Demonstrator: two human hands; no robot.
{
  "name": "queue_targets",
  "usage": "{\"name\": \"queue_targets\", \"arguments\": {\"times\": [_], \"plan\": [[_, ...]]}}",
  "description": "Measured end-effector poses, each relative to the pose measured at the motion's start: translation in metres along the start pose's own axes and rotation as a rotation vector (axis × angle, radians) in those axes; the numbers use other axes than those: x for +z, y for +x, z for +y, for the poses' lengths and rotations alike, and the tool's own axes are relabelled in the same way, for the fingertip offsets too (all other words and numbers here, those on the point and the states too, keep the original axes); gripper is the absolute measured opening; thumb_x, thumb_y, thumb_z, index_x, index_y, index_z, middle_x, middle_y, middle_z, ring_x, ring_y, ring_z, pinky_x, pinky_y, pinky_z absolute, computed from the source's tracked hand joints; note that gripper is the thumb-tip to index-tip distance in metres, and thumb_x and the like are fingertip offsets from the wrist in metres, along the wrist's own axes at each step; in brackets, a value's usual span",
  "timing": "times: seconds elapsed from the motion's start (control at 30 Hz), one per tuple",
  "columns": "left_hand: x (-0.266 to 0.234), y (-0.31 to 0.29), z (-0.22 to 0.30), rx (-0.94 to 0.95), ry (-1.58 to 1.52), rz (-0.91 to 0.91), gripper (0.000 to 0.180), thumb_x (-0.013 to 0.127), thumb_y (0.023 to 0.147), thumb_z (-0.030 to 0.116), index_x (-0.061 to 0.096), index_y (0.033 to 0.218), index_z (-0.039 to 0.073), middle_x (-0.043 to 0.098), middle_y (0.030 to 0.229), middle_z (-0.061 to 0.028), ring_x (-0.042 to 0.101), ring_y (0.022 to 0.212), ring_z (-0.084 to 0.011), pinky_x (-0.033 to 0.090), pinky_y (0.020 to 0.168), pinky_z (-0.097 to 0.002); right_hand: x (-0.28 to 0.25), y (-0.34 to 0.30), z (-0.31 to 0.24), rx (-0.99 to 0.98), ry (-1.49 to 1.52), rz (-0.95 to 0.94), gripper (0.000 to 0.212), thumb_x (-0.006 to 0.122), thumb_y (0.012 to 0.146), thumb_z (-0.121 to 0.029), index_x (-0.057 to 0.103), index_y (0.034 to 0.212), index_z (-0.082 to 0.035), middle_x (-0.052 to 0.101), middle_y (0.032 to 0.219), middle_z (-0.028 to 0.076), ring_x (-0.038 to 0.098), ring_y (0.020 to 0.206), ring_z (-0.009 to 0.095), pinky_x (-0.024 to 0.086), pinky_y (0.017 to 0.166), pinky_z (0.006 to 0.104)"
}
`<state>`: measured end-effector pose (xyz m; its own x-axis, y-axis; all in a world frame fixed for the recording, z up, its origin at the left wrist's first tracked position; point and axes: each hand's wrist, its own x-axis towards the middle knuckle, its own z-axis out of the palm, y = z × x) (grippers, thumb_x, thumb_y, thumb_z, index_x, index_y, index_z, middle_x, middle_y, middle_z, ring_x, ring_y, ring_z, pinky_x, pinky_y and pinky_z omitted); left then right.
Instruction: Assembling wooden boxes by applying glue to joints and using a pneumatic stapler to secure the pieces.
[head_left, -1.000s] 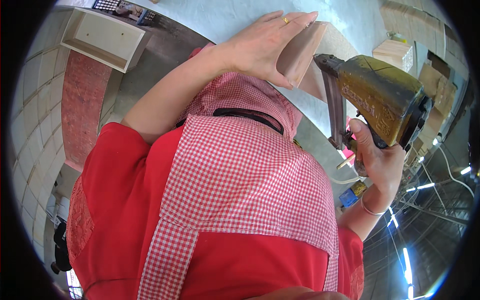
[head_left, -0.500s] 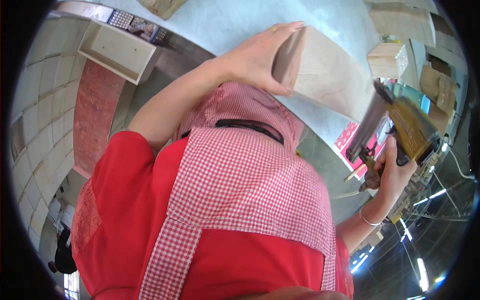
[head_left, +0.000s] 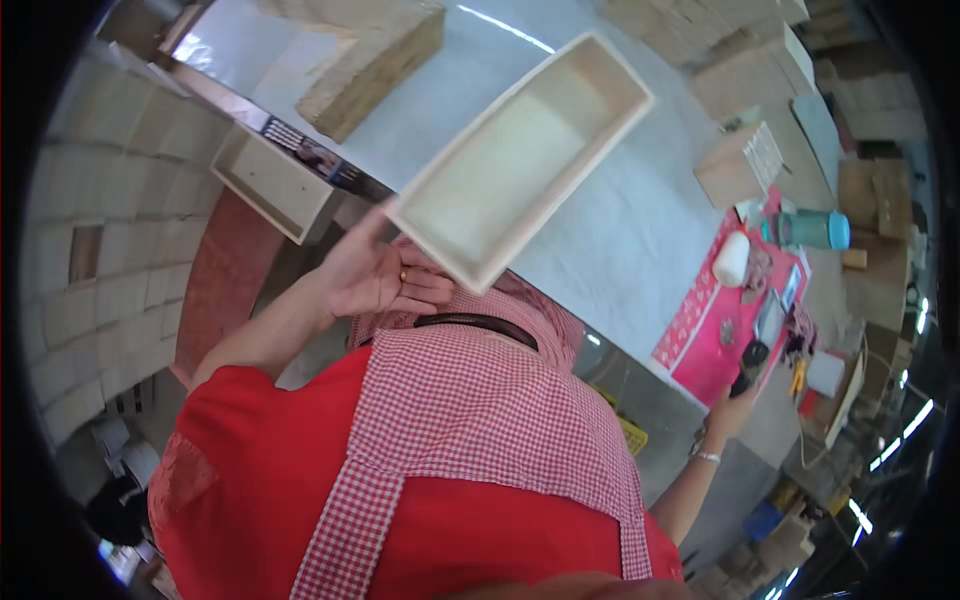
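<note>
A shallow, open-topped wooden box [head_left: 520,160] hangs tilted over the near edge of the table, its hollow side up. My left hand [head_left: 385,275] is at the box's near end, palm up. Its thumb lies by one corner and its bent fingers by the other; their contact with the wood is partly hidden. On the right, my right hand [head_left: 735,405] is closed around the dark handle end of a nail gun [head_left: 750,360], down at the pink mat [head_left: 700,360]. Much of the tool is hard to make out there.
A white bottle or spool [head_left: 732,260] and a teal jar [head_left: 810,230] stand by the mat. Behind them is a small wooden block-like box [head_left: 740,165]. A thick board stack [head_left: 375,70] lies far left; another wooden tray [head_left: 275,185] sits left on a red surface [head_left: 225,280].
The wooden box has turned over, from closed side up to hollow side up, and moved left. My right hand has lowered the nail gun to the pink mat.
</note>
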<state>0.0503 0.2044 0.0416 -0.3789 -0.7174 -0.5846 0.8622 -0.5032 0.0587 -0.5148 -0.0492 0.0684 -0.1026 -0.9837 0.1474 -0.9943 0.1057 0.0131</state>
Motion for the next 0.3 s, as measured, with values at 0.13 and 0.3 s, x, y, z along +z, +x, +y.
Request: {"name": "queue_targets", "arguments": {"times": [0.13, 0.3], "plan": [[-0.006, 0.001, 0.019, 0.188, 0.529, 0.648, 0.053, 0.05, 0.096, 0.048, 0.065, 0.104, -0.003, 0.067, 0.106, -0.0208, 0.066, 0.101, -0.0275, 0.053, 0.087, -0.0397, 0.026, 0.0, 0.007, 0.068, -0.075, 0.025, 0.06, 0.068, 0.085, -0.024, 0.046, 0.135, 0.001, 0.059, 0.124, 0.024, 0.059, 0.108, 0.041, 0.047, 0.092, 0.0477], [0.01, -0.019, 0.026, 0.935, 1.189, 0.96, 0.037, 0.061, 0.092, 0.034, 0.062, 0.107, 0.001, 0.067, 0.102, -0.014, 0.061, 0.092, -0.0186, 0.049, 0.081, -0.0328, 0.051, 0.042, -0.045, -0.296, -0.221, 0.088, 0.063, 0.066, 0.086, -0.023, 0.041, 0.138, 0.003, 0.061, 0.123, 0.023, 0.062, 0.105, 0.039, 0.05, 0.091, 0.046]]}}
